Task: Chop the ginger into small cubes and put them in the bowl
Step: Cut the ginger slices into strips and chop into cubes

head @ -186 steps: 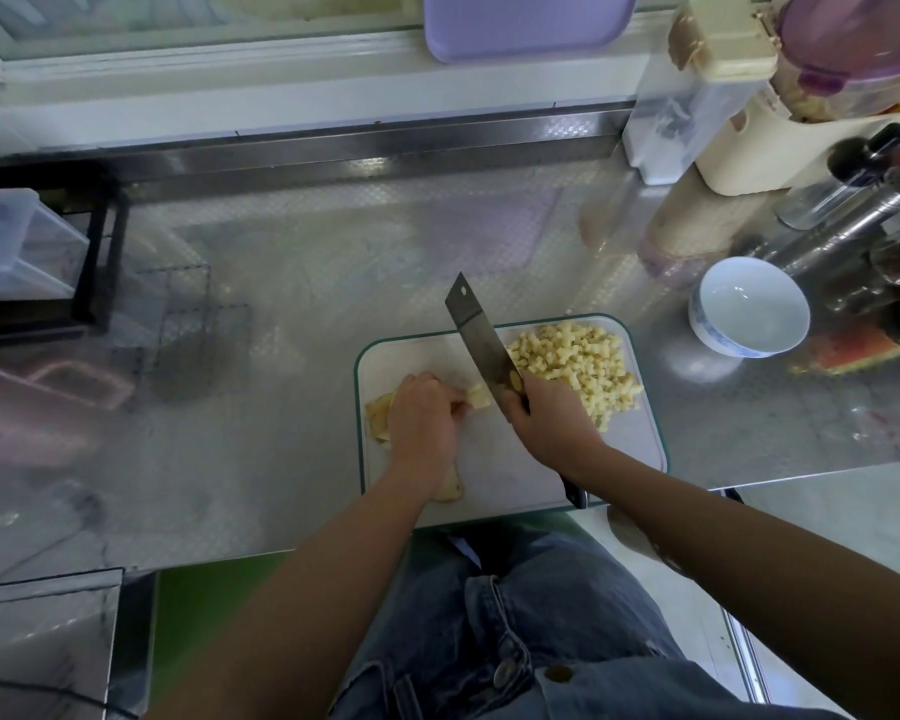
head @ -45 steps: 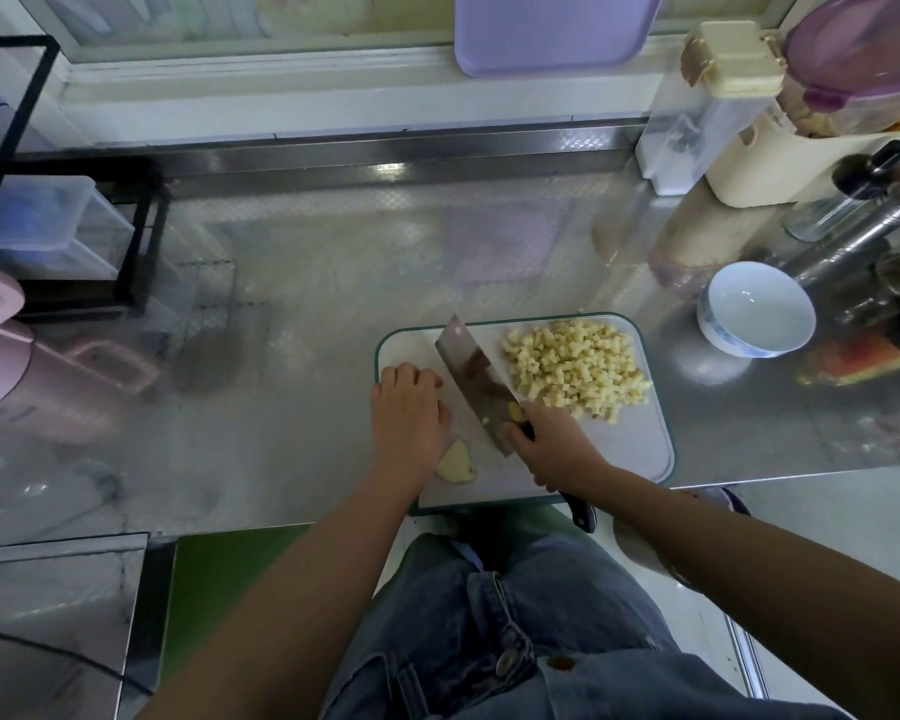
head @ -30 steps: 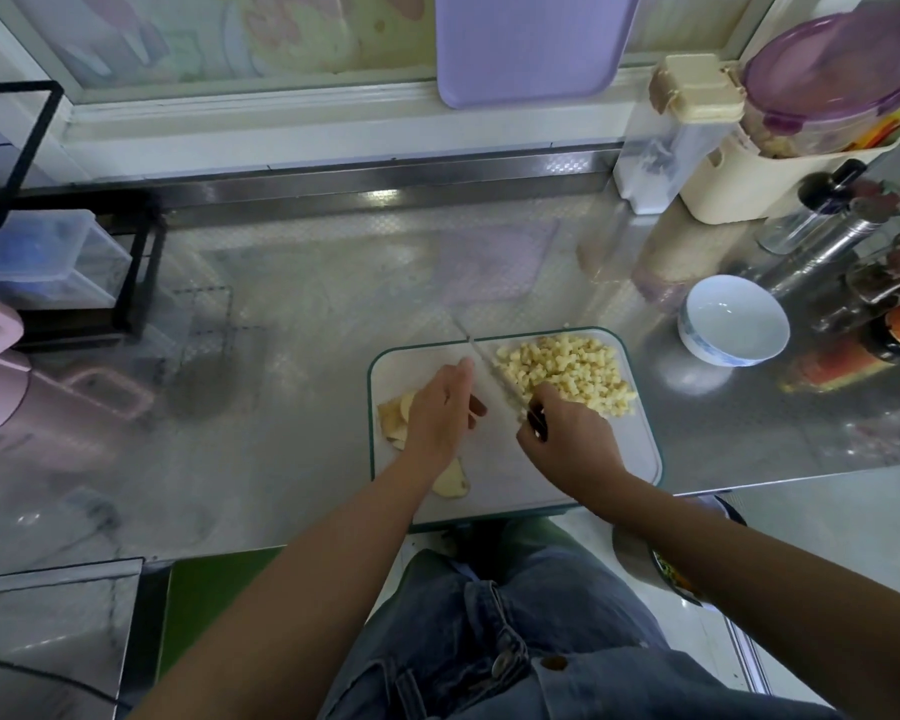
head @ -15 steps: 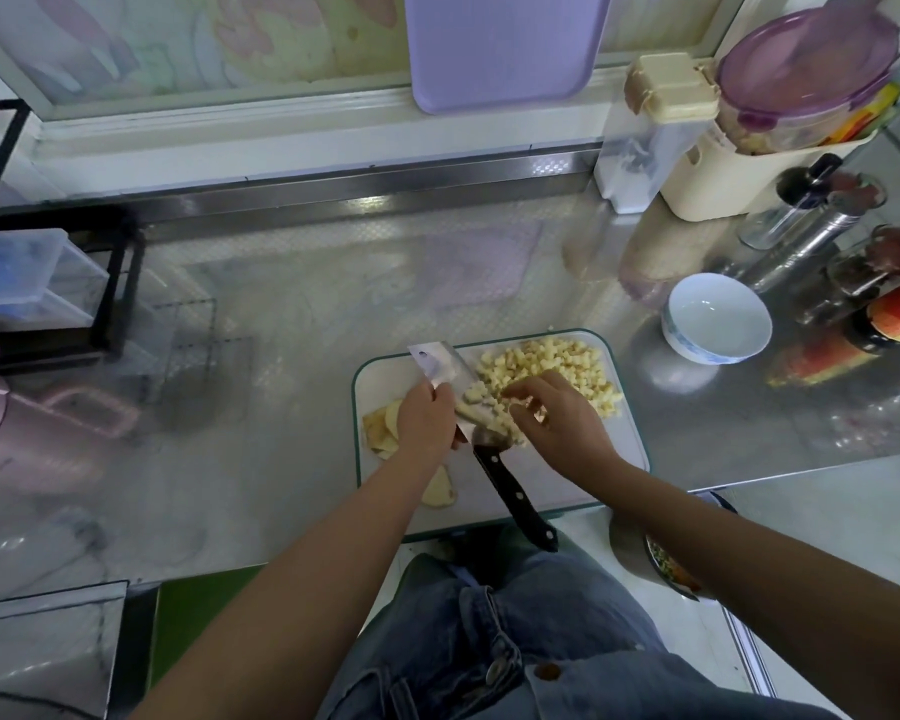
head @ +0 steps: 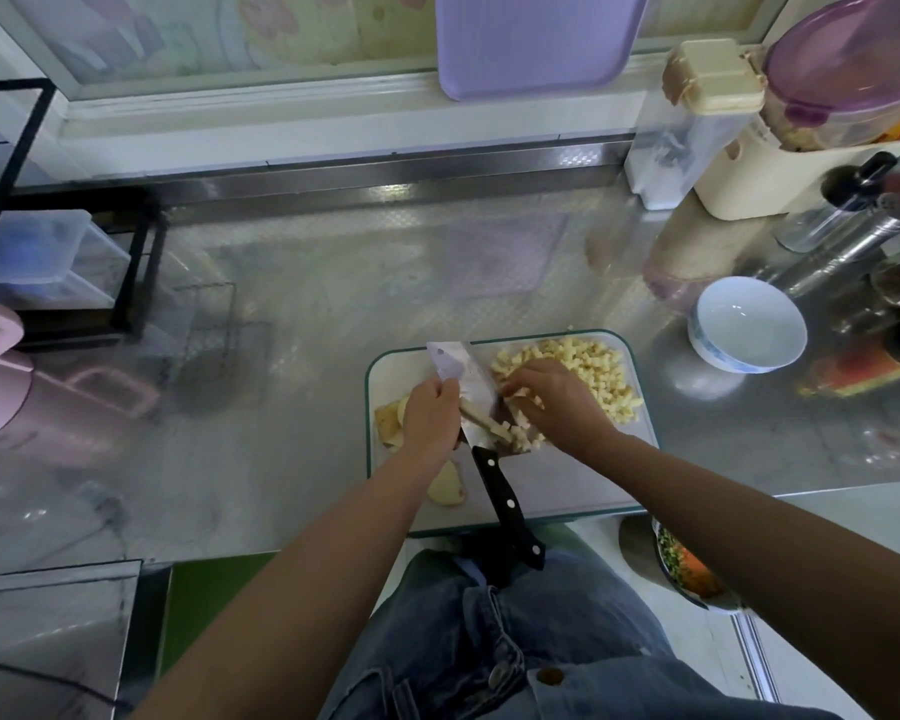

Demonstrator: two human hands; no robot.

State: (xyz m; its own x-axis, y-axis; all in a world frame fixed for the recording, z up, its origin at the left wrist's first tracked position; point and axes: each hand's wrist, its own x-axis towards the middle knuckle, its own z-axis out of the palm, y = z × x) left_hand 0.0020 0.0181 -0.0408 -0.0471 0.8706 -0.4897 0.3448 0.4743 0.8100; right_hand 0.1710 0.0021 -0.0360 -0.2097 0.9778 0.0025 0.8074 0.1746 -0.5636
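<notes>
On the white cutting board (head: 567,491), close to the desk's near edge, the left hand (head: 431,415) grips the knife (head: 461,379) by its blade. Its black handle juts past the board toward the person's lap. The right hand (head: 559,402) lies with bent fingers over ginger cubes (head: 598,368) beside the flat of the blade; whether it pinches any cannot be told through the blur.

Bare fingers brushing along the steel may meet the cutting edge, and a knife held by its blade may twist or slide toward the lap. Cubes may scatter in transfer, since the empty bowl (head: 746,324) stands well apart at the far right. Uncut ginger slices (head: 445,491) lie beside the left wrist.

The desk (head: 307,330) is shiny steel. A purple tray (head: 531,39) leans at the far window, a black rack (head: 139,272) stands on the left, and storage containers (head: 697,127) crowd the far right.
</notes>
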